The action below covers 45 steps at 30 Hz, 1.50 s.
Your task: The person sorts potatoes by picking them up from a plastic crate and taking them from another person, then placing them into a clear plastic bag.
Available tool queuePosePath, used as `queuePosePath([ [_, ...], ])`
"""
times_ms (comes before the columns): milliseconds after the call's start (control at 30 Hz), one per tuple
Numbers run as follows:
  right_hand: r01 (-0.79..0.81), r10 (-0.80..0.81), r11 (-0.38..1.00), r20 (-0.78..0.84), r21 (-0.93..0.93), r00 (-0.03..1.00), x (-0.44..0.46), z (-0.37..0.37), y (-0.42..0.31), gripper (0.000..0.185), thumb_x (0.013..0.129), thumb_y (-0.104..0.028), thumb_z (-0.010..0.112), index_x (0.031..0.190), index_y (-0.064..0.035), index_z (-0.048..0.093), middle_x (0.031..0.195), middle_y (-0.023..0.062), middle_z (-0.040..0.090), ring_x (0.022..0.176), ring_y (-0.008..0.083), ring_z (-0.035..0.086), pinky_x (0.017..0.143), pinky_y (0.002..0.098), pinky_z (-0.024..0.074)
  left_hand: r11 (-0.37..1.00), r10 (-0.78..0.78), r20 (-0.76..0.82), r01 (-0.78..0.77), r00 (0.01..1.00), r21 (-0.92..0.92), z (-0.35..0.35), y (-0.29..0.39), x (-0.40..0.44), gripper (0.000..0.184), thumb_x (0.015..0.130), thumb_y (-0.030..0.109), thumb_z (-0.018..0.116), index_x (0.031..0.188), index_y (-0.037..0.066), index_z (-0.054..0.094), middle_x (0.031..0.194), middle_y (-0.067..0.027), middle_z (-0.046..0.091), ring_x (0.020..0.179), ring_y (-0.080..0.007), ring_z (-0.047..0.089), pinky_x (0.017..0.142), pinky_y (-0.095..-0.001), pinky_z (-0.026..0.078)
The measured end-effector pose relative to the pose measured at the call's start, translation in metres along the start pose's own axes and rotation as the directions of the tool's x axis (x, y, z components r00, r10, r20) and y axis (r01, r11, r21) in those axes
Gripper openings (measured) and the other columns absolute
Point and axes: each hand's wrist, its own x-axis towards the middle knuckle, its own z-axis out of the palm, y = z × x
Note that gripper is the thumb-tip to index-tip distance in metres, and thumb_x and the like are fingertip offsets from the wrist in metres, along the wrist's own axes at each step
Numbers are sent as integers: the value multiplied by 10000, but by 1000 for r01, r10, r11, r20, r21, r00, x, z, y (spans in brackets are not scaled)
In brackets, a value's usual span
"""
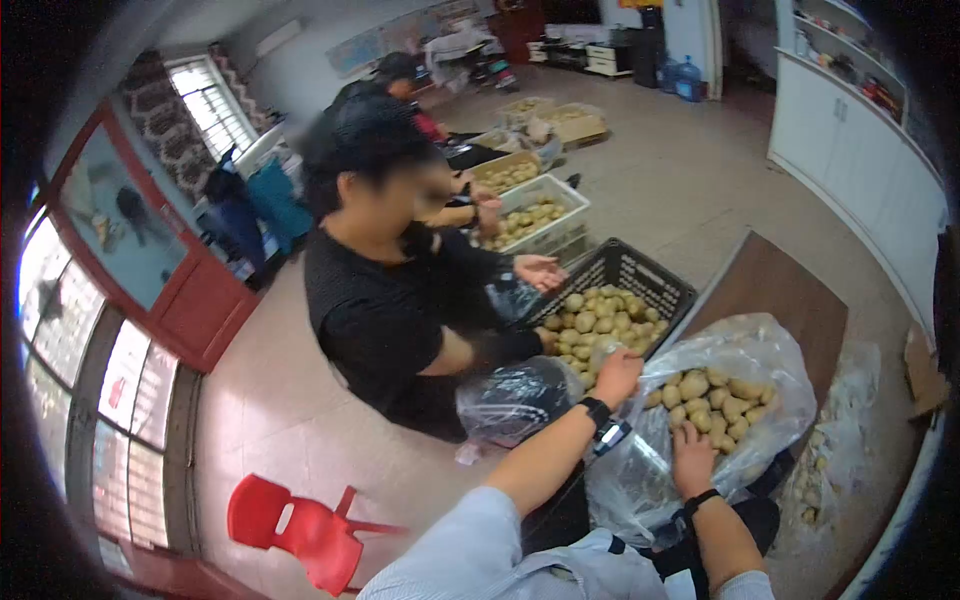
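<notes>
My left hand [620, 376] is at the near right edge of a black plastic crate [655, 278], between it and a clear bag. Its fingers are curled in, and what they hold is hidden. Tan potatoes [600, 318] fill much of that crate. My right hand [692, 462] reaches into the large clear plastic bag [765, 350], its fingers resting apart on a heap of potatoes [715, 400]. The bag's mouth is spread wide around them. A co-worker's hand [540, 272] is held palm up over the crate's far left side; their other hand is among its potatoes.
A seated co-worker [385, 280] is close on my left, with a dark bundle in clear plastic [520, 400] beside them. Further back stand a white crate [570, 195] and boxes of potatoes. A brown board [770, 290] lies behind the bag; a red chair [300, 530] stands at lower left.
</notes>
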Motion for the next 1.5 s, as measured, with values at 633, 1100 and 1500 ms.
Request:
queuePosePath([
  [633, -101, 91, 920, 44, 379, 995, -5, 8, 6, 459, 678, -83, 638, 1126, -83, 538, 1192, 130, 512, 1022, 353, 526, 891, 427, 440, 958, -152, 459, 16, 876, 288, 23, -2, -15, 292, 882, 304, 585, 987, 32, 591, 743, -41, 602, 554, -135, 605, 455, -280, 501],
  [1100, -122, 170, 709, 0, 694, 985, 2, 12, 2, 496, 687, -90, 635, 1163, -55, 500, 1151, 180, 517, 1090, 375, 495, 951, 443, 405, 953, -196, 484, 49, 853, 300, 24, 2, -19, 333, 899, 326, 578, 1004, 10, 567, 738, -46, 588, 541, -140, 601, 457, -284, 507],
  [1500, -329, 373, 174, 247, 928, 894, 30, 7, -4, 466, 800, -86, 667, 1221, -29, 475, 906, 74, 605, 712, 144, 604, 593, 268, 496, 927, -375, 574, 299, 728, 227, 37, 10, -34, 463, 864, 401, 601, 1085, 7, 501, 746, -77, 626, 511, -165, 625, 419, -270, 494],
])
